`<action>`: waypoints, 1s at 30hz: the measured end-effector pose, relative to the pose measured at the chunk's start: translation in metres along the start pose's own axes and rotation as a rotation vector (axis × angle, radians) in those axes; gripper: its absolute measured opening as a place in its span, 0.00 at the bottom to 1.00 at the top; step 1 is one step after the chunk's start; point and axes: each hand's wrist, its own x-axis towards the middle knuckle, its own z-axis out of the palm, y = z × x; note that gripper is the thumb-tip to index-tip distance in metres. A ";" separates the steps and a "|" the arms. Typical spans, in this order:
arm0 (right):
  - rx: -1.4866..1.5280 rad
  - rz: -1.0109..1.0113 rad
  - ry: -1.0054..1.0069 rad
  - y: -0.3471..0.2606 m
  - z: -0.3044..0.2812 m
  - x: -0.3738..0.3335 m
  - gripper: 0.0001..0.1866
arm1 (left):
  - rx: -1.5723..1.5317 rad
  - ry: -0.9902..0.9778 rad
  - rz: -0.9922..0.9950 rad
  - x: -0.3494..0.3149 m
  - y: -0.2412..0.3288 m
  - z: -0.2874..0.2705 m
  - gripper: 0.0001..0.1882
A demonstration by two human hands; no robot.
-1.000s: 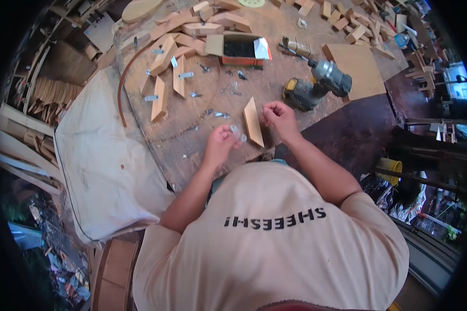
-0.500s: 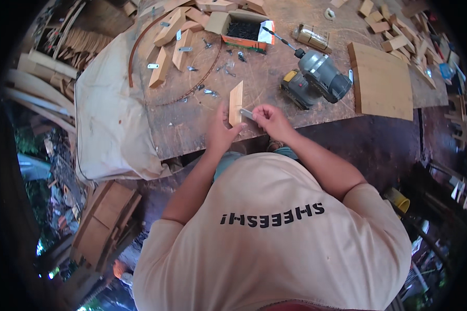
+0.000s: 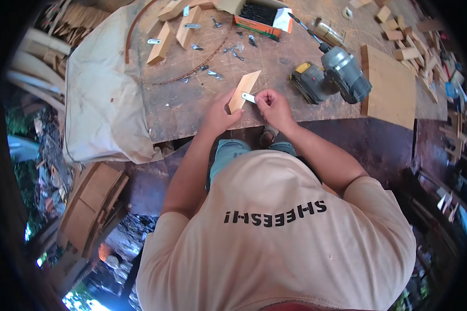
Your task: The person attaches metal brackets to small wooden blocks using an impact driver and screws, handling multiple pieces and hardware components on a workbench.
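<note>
My left hand (image 3: 219, 115) grips a light wooden block (image 3: 245, 89) with angled ends, holding it tilted near the table's front edge. Between the fingertips of my right hand (image 3: 275, 108) is the end of a small metal plate (image 3: 248, 97) with rounded ends. The plate's other end lies against the block's face. Beyond my hands, several wood blocks (image 3: 163, 44) carry similar metal plates. Loose metal pieces (image 3: 236, 52) are scattered on the table (image 3: 192, 98) between them and an open carton of dark screws (image 3: 258, 17).
A cordless driver (image 3: 342, 75) with a long bit lies to the right, beside a curved wooden board (image 3: 389, 85). A pile of wood offcuts (image 3: 410, 49) sits at the far right. Pale cloth (image 3: 101, 98) drapes over the table's left corner. A clear package (image 3: 329, 32) lies behind the driver.
The block has turned so its top leans to the right, and the metal plate now shows its flat face. The view has shifted, with the table sitting higher in it.
</note>
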 end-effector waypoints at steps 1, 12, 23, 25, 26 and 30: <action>0.008 0.018 0.011 -0.001 0.003 -0.004 0.04 | -0.016 -0.020 0.008 -0.001 -0.002 -0.003 0.33; 0.050 0.094 0.215 -0.006 0.031 -0.003 0.11 | 0.088 -0.308 0.189 0.030 -0.009 -0.036 0.39; -0.108 0.087 0.282 -0.011 0.053 0.011 0.20 | 0.164 -0.632 0.332 0.075 -0.011 -0.075 0.33; -0.105 0.096 0.307 -0.015 0.050 0.015 0.21 | 0.216 -0.678 0.324 0.095 -0.002 -0.079 0.23; -0.137 0.154 0.244 -0.020 0.048 0.014 0.21 | 0.292 -0.669 0.363 0.106 -0.002 -0.078 0.16; -0.280 0.101 0.344 -0.015 0.027 0.011 0.18 | 0.150 -0.458 0.345 0.160 0.021 -0.071 0.13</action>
